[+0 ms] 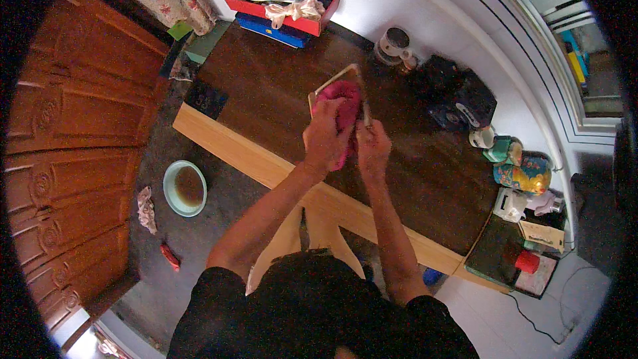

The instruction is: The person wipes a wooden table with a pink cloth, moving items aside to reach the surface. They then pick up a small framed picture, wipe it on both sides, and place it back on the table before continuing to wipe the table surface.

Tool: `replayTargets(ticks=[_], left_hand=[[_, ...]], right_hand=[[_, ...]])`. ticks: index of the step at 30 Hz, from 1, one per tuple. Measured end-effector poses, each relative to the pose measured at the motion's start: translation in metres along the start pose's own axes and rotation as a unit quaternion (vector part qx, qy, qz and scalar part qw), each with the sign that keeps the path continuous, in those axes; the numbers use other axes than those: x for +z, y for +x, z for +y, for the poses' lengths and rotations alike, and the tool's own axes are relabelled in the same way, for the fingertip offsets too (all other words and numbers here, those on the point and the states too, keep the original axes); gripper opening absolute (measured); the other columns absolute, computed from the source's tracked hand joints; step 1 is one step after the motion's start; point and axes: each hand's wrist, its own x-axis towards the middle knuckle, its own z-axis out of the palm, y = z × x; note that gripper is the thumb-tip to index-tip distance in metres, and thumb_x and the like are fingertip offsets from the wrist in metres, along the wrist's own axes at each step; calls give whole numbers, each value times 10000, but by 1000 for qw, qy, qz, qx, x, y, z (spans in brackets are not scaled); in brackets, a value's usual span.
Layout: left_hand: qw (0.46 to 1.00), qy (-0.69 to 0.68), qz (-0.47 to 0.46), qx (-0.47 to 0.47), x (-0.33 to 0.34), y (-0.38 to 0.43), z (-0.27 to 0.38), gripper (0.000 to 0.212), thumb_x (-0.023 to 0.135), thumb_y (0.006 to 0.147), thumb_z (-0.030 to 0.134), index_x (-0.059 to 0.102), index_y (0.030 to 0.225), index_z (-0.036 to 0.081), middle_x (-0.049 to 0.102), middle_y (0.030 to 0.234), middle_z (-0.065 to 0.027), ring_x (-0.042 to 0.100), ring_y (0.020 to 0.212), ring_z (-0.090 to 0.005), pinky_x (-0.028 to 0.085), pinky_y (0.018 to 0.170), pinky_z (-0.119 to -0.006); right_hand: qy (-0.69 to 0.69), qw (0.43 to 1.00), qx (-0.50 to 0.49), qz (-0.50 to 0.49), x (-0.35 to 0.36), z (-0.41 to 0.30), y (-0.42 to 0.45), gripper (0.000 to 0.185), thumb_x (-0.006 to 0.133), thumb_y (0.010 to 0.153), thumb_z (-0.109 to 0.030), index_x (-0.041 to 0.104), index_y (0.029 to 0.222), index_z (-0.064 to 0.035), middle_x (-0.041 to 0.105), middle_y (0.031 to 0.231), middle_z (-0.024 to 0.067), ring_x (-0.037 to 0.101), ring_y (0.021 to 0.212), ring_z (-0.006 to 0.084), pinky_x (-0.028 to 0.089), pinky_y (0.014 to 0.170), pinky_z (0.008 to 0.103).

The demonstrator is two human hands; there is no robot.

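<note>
A bunched pink cloth (345, 102) is in my left hand (323, 132), pressed against a flat rectangular object with a pale rim (333, 78), perhaps a frame or shallow box. My right hand (373, 145) grips the near right edge of that object. Both hands are over the dark brown top (269, 114) of a table or desk, which has a light wooden front edge (239, 149). The cloth and my fingers hide much of the object's face, and some blur softens its outline.
A red box (304, 25) with books stands at the back. Along the wall are a clear cylindrical container (391, 45), black devices (463, 94) and a colourful package (528, 173). On the floor at left, a pale basin (170, 184) holds brownish water, near a crumpled cloth (146, 209).
</note>
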Motion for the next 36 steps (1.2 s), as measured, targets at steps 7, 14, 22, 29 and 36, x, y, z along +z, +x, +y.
replayTargets(ticks=[7, 14, 22, 29, 36], left_hand=[[994, 107, -29, -1, 3, -2, -53, 510, 731, 773, 193, 535, 1244, 166, 538, 1176, -114, 602, 1021, -351, 530, 795, -441], [999, 49, 14, -1, 3, -3, -31, 473, 728, 780, 200, 558, 1219, 153, 554, 1152, -112, 592, 1033, -343, 524, 789, -449], [986, 160, -23, 36, -12, 28, -28, 447, 725, 788, 217, 598, 1214, 172, 567, 1126, -98, 601, 1007, -338, 512, 821, -440], [976, -88, 123, -155, -31, -10, -136, 337, 676, 868, 265, 648, 1149, 81, 671, 1055, -118, 654, 938, -271, 519, 813, -365], [931, -211, 63, -291, -48, -59, -179, 453, 667, 883, 349, 621, 1142, -20, 688, 1043, -170, 652, 952, -257, 503, 842, -369]], right_hand=[[137, 986, 88, 20, -20, -5, -8, 202, 575, 978, -181, 624, 989, 14, 628, 841, 35, 611, 737, 103, 573, 732, 298], [118, 991, 65, -22, -18, 7, -17, 212, 577, 981, -191, 628, 1016, 12, 637, 851, 38, 618, 753, 107, 570, 751, 309], [175, 979, 101, -28, -21, -9, -18, 231, 561, 986, -193, 622, 1037, 23, 639, 908, 46, 622, 776, 121, 565, 765, 311], [207, 973, 96, 38, -30, 14, -22, 249, 557, 987, -194, 616, 1056, 38, 647, 916, 72, 628, 787, 115, 576, 765, 309], [129, 987, 86, 45, -31, 16, -23, 218, 583, 978, -198, 631, 1045, 4, 662, 893, 50, 636, 779, 106, 570, 759, 306]])
